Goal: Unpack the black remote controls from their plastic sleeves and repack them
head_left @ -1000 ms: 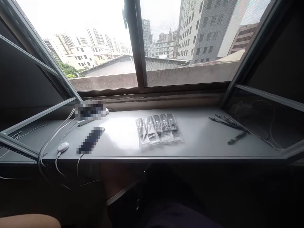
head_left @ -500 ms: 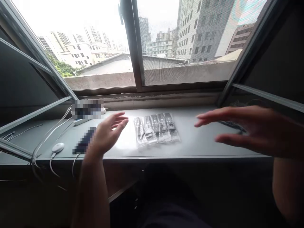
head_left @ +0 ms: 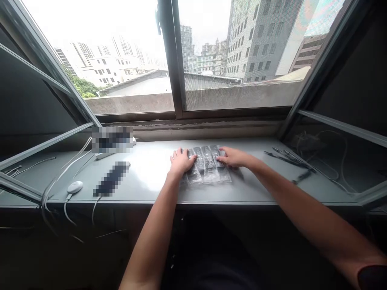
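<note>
Several dark remote controls [head_left: 208,161] in clear plastic bags lie side by side in a row on the grey-white tabletop. My left hand [head_left: 182,162] rests over the row's left end, fingers spread and thumb stretched toward the middle; it covers most of the leftmost remote. At the right end, my right hand [head_left: 233,157] touches the outermost bagged remote. Its thumb and index finger are apart on the bag, and the other fingers are partly hidden behind them. The bags' loose clear ends point toward me.
On the left are a blurred-out dark device [head_left: 111,179] on a cable, a white round puck [head_left: 74,187] with a cord, and a white power strip [head_left: 115,152]. Dark pens or cables [head_left: 290,158] lie at the right. A window [head_left: 178,80] stands behind the table.
Both hands have come inward and down from the air at either side onto the two ends of the row. The remotes look much as they did.
</note>
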`<state>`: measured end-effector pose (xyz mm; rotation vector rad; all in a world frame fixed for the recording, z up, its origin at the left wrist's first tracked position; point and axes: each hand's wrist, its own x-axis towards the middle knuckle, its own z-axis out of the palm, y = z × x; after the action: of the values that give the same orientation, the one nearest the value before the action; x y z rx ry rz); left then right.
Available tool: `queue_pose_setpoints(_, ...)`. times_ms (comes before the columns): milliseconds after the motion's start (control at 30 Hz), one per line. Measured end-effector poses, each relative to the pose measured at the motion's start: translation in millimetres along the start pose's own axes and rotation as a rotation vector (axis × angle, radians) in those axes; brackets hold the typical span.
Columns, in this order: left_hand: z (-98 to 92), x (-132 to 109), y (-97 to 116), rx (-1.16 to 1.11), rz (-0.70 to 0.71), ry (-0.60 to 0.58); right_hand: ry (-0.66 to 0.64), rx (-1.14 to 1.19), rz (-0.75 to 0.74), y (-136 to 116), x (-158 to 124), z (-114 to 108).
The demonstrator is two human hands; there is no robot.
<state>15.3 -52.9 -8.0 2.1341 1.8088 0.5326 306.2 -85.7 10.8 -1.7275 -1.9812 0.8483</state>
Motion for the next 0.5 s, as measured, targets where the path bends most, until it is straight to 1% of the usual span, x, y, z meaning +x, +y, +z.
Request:
queue_pose_setpoints(67,4.7,1.5,-2.4,-0.008,0.028,0.013,-0.056,0.156,0.039,0.5,6.4,1.0)
queue_pose_setpoints(133,7.3,0.5,-6.6,-0.023,0.044,0.034,-0.043,0.299,0.035,2.4,8.2,-0.5)
queue_pose_setpoints(167,8.1,-0.8,-7.9,-0.025,0.051,0.048,-0.01,0.353,0.021,4.2,8.1,-1.4)
queue_pose_setpoints(233,9.6,-4.4,-7.1,-0.011,0.068,0.082,0.113,0.412,-0.028,9.3,7.8,-2.6)
queue_pose_setpoints(333,13.4,-11.1,1.3,0.03,0.092,0.122,0.352,0.39,-0.138,17.1,7.9,-1.2)
queue_pose_setpoints(367,15.0,-13.1,4.8,0.038,0.095,0.124,0.41,0.38,-0.173,18.7,7.9,0.0)
queue_pose_setpoints(433,17.9,-16.1,11.1,0.036,0.093,0.112,0.459,0.39,-0.237,19.0,6.5,2.8)
queue_pose_setpoints(500,18.3,-17.0,15.9,0.001,0.081,0.106,0.457,0.447,-0.301,13.5,3.2,5.6)
